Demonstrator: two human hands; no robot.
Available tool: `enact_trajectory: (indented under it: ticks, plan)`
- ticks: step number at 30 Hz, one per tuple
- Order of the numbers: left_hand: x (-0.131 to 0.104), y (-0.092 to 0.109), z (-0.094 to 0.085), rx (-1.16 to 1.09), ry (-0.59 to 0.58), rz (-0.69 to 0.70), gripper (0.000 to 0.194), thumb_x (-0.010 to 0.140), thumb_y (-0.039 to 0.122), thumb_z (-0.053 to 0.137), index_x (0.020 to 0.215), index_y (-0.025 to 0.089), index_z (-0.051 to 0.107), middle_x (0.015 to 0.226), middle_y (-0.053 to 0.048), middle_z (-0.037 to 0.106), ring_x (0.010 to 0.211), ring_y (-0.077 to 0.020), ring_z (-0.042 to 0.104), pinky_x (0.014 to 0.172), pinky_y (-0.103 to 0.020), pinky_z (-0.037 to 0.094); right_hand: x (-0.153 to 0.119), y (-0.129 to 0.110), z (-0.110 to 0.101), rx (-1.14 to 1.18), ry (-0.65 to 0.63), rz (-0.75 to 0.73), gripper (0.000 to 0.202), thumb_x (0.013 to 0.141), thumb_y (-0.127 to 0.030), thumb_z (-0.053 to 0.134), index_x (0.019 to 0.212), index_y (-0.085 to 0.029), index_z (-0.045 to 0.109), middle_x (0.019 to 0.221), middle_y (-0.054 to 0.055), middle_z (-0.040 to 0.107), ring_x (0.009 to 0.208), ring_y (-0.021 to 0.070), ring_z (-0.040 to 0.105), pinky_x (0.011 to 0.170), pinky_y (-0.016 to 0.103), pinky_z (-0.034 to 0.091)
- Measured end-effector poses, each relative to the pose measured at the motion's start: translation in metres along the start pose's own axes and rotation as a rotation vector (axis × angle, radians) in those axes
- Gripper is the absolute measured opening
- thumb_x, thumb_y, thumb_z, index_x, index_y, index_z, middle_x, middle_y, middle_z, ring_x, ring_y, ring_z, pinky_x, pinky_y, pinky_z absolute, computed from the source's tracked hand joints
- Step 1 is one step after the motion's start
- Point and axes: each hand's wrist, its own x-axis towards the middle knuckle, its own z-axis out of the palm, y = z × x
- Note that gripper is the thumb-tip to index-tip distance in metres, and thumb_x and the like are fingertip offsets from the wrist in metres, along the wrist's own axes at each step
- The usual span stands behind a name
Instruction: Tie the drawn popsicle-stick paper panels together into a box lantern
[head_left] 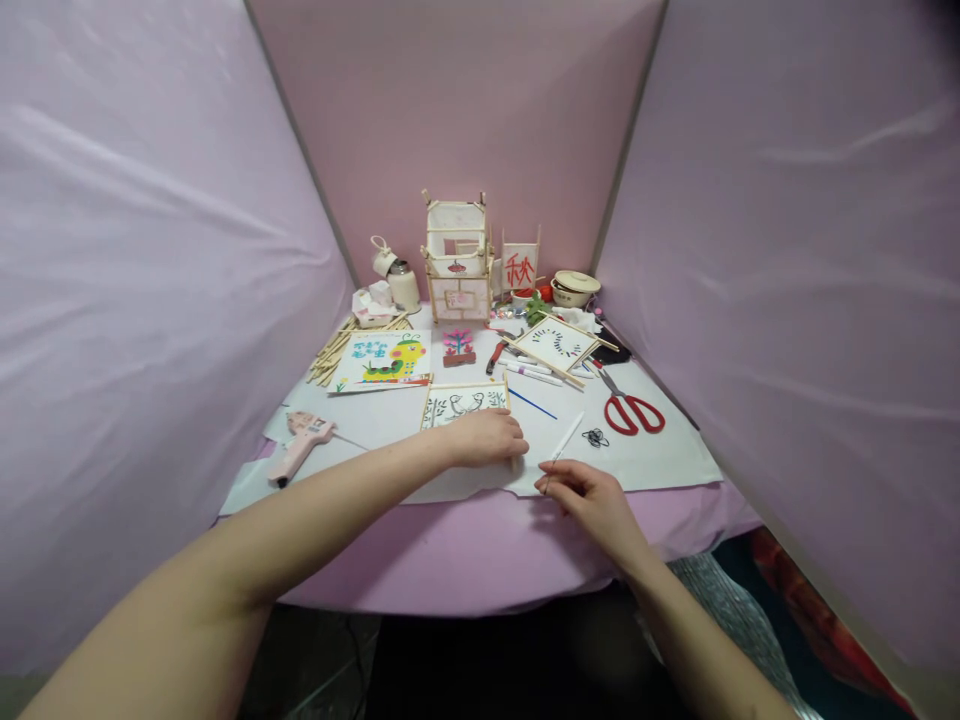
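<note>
My left hand (pixel 489 438) lies across a stick-framed panel (pixel 457 402) with black bird and leaf drawings. Its fingers are curled over the panel's right side, and the hand hides the panel's lower part. To the right, over the table's front edge, my right hand (pixel 583 492) has thumb and fingers pinched together. Something thin and dark shows at those fingertips, too small to name. A white pen (pixel 568 436) points away just beyond them. Beside it lies a tangled black coil of thread or wire (pixel 596 438).
Red-handled scissors (pixel 634 412) lie at right, a pink glue gun (pixel 304 445) at left. Behind are a caterpillar picture (pixel 382 362), a stick-framed lantern (pixel 459 262), another framed panel (pixel 555 345), a lidded bowl (pixel 575 290) and bundled sticks (pixel 322 358). Fabric walls enclose the table.
</note>
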Motion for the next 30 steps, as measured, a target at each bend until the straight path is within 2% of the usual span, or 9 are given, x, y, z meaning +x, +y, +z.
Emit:
enact_trajectory:
  ticks: [3,6,12,14,17,21,24,27,30]
  plan:
    - [0.001,0.002,0.001,-0.064,-0.059,-0.007,0.01,0.085,0.016,0.056,0.089,0.021,0.065,0.092,-0.005,0.065,0.089,-0.0185,0.058,0.071,-0.027,0.04,0.007,0.003,0.003,-0.071,0.025,-0.022,0.027,0.078,-0.032,0.065,0.1,-0.018,0.07,0.085,0.005,0.073,0.068,0.0176,0.063,0.062,0.028,0.049]
    - [0.0,0.004,0.005,-0.103,-0.051,-0.034,0.01,0.084,0.016,0.057,0.086,0.022,0.065,0.091,-0.004,0.064,0.088,-0.0181,0.058,0.069,-0.026,0.041,0.009,0.011,0.01,-0.129,0.032,-0.048,0.026,0.078,-0.03,0.063,0.1,-0.018,0.071,0.087,0.005,0.074,0.073,0.0194,0.065,0.066,0.03,0.05]
    - [0.001,0.001,0.008,0.052,0.071,0.035,0.008,0.085,0.019,0.059,0.078,0.02,0.064,0.082,-0.005,0.064,0.082,-0.0184,0.056,0.08,-0.031,0.042,0.009,0.016,0.018,-0.186,0.071,-0.107,0.022,0.08,-0.031,0.062,0.097,-0.019,0.071,0.086,0.005,0.074,0.072,0.0194,0.067,0.068,0.031,0.051]
    - [0.003,-0.002,0.001,0.108,0.111,0.064,0.009,0.085,0.017,0.057,0.079,0.019,0.063,0.081,-0.006,0.064,0.081,-0.0184,0.057,0.082,-0.032,0.043,0.011,0.012,0.015,-0.246,0.136,-0.154,0.026,0.08,-0.032,0.063,0.102,-0.019,0.069,0.089,0.005,0.074,0.069,0.0182,0.065,0.068,0.031,0.051]
    - [0.007,-0.006,-0.018,0.112,0.196,0.003,0.009,0.085,0.014,0.054,0.083,0.017,0.063,0.083,-0.006,0.065,0.083,-0.0184,0.058,0.073,-0.029,0.044,0.017,0.0,0.011,-0.354,0.219,-0.256,0.035,0.08,-0.034,0.066,0.112,-0.02,0.065,0.095,0.005,0.074,0.066,0.0169,0.064,0.069,0.032,0.051]
    - [0.006,-0.011,-0.048,0.074,0.431,-0.129,0.014,0.089,0.017,0.048,0.088,0.017,0.063,0.088,-0.006,0.065,0.085,-0.0166,0.06,0.072,-0.027,0.046,0.027,-0.023,0.009,-0.386,0.289,-0.387,0.04,0.081,-0.037,0.067,0.117,-0.022,0.063,0.099,0.005,0.073,0.066,0.0159,0.064,0.066,0.031,0.051]
    - [-0.002,-0.008,-0.059,0.08,0.577,-0.198,0.017,0.089,0.016,0.045,0.089,0.016,0.062,0.088,-0.006,0.066,0.085,-0.0159,0.061,0.074,-0.027,0.047,0.031,-0.034,0.009,-0.316,0.312,-0.407,0.037,0.081,-0.038,0.067,0.114,-0.021,0.064,0.098,0.006,0.073,0.065,0.0155,0.063,0.06,0.029,0.05]
    - [-0.012,0.002,-0.05,0.084,0.607,-0.208,0.02,0.092,0.018,0.043,0.091,0.016,0.062,0.094,-0.008,0.067,0.09,-0.0166,0.062,0.078,-0.028,0.049,0.033,-0.032,0.003,-0.209,0.289,-0.337,0.035,0.08,-0.039,0.067,0.109,-0.019,0.066,0.095,0.007,0.073,0.067,0.0168,0.064,0.061,0.03,0.052]
    - [-0.017,0.02,-0.024,0.061,0.548,-0.177,0.023,0.094,0.02,0.04,0.096,0.017,0.063,0.102,-0.008,0.067,0.1,-0.0185,0.062,0.085,-0.031,0.051,0.039,-0.023,-0.009,-0.105,0.278,-0.227,0.035,0.079,-0.04,0.067,0.105,-0.017,0.067,0.09,0.008,0.074,0.064,0.0165,0.064,0.064,0.031,0.053]
